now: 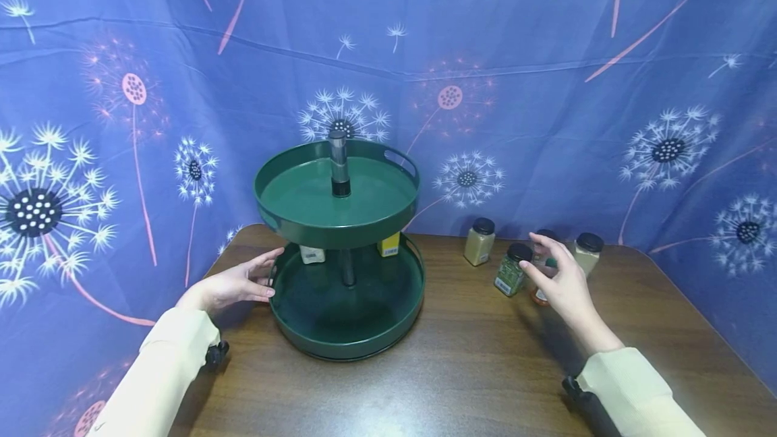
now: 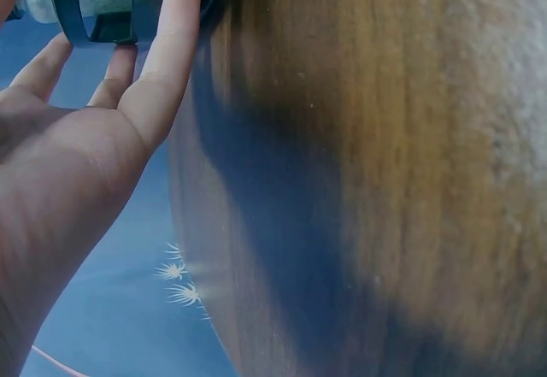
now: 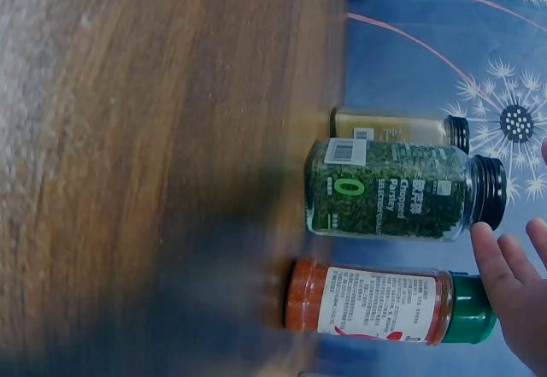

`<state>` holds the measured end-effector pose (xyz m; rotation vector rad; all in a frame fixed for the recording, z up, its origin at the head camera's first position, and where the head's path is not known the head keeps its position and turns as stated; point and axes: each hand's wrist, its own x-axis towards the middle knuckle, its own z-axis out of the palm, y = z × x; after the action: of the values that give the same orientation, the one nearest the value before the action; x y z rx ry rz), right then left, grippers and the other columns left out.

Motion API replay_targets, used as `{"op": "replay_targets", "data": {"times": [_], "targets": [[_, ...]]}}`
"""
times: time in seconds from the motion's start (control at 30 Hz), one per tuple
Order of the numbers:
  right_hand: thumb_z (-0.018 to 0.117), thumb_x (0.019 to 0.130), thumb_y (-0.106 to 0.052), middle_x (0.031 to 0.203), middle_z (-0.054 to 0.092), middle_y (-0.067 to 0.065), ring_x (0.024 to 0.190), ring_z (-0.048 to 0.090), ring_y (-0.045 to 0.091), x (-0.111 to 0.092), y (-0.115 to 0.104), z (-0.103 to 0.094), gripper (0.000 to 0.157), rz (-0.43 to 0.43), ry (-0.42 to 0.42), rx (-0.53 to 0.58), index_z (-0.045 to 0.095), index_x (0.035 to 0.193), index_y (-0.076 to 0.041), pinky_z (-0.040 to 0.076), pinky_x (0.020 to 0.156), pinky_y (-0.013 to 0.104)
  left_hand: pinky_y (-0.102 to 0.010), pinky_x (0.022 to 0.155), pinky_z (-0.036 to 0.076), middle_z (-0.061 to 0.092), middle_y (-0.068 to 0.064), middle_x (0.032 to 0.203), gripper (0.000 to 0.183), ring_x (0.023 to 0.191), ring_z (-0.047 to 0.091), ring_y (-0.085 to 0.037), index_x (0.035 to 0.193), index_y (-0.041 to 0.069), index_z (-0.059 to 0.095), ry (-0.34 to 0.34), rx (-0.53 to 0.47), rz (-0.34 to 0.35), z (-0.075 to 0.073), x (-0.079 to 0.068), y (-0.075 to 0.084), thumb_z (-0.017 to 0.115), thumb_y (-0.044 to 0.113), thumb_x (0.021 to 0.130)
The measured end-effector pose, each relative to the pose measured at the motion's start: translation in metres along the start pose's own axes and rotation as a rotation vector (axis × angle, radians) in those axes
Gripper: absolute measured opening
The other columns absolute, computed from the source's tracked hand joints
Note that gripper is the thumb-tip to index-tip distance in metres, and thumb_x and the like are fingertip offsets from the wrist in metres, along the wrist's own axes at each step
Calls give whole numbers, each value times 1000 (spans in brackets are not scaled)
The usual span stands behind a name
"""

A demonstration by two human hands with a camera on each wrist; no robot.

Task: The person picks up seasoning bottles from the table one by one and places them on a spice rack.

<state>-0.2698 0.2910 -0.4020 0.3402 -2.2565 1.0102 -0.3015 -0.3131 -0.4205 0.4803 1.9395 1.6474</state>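
Note:
A green two-tier round tray stand (image 1: 346, 348) stands on the table. My left hand (image 1: 233, 285) touches the left rim of its lower tier, fingers extended; the left wrist view shows the fingertips against the green wall (image 2: 149, 5). My right hand (image 1: 566, 286) hovers among the spice jars, thumb and fingers spread around empty space. Closest to its thumb is a jar of chopped parsley (image 3: 385, 189) with a black lid. Beside that stands a jar of red-orange spice (image 3: 385, 303) with a green lid, largely hidden by the hand in the head view.
Jars of pale powder stand behind, one at the left (image 1: 479, 243) and one at the right (image 1: 586, 253). Another dark lid (image 1: 545, 235) shows behind my right hand. A white container (image 1: 312, 255) and a yellow one (image 1: 389, 246) sit at the lower tier's back.

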Motion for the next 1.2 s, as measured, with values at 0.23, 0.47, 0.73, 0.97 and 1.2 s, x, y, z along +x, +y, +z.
{"op": "replay_targets", "data": {"times": [0.23, 0.47, 0.73, 0.97, 1.2], "targets": [[75, 80, -9, 110, 60, 16, 94, 56, -4, -1, 2, -10, 54, 10, 6, -25, 55, 131, -9, 45, 71, 5, -33, 87, 51, -15, -29, 151, 93, 136, 9, -53, 151, 10, -7, -3, 2, -4, 1, 0, 1, 60, -4, 88], [74, 81, -11, 110, 61, 11, 94, 53, -13, -5, 4, -24, 56, 49, 17, -62, 54, 132, -12, 45, 68, 6, -32, 88, 50, -15, -29, 151, 95, 136, 3, -54, 151, 10, -6, 5, -9, -4, 4, -2, 3, 62, -3, 87], [73, 83, -17, 107, 56, -17, 92, 51, -16, -14, 8, -40, 57, 111, -13, -85, 51, 135, -18, 42, 67, 12, -32, 87, 51, -16, -26, 151, 94, 136, 8, -53, 151, 10, -6, 12, -17, 4, 2, -1, -2, 61, -3, 88], [76, 80, -19, 105, 66, 15, 91, 48, -15, -19, 15, -52, 61, 136, 10, -132, 51, 136, -21, 34, 75, 16, -32, 87, 51, -14, -26, 151, 94, 135, 14, -51, 152, 11, -5, 25, -3, 2, 2, -2, -2, 62, -2, 88], [78, 78, -22, 109, 61, 22, 98, 40, -16, -22, 25, -53, 66, 173, 10, -135, 50, 137, -21, 33, 90, 52, -31, 87, 51, -16, -25, 150, 95, 136, 6, -54, 151, 10, -6, 24, -28, 9, 3, -3, -3, 62, -3, 87]]}}
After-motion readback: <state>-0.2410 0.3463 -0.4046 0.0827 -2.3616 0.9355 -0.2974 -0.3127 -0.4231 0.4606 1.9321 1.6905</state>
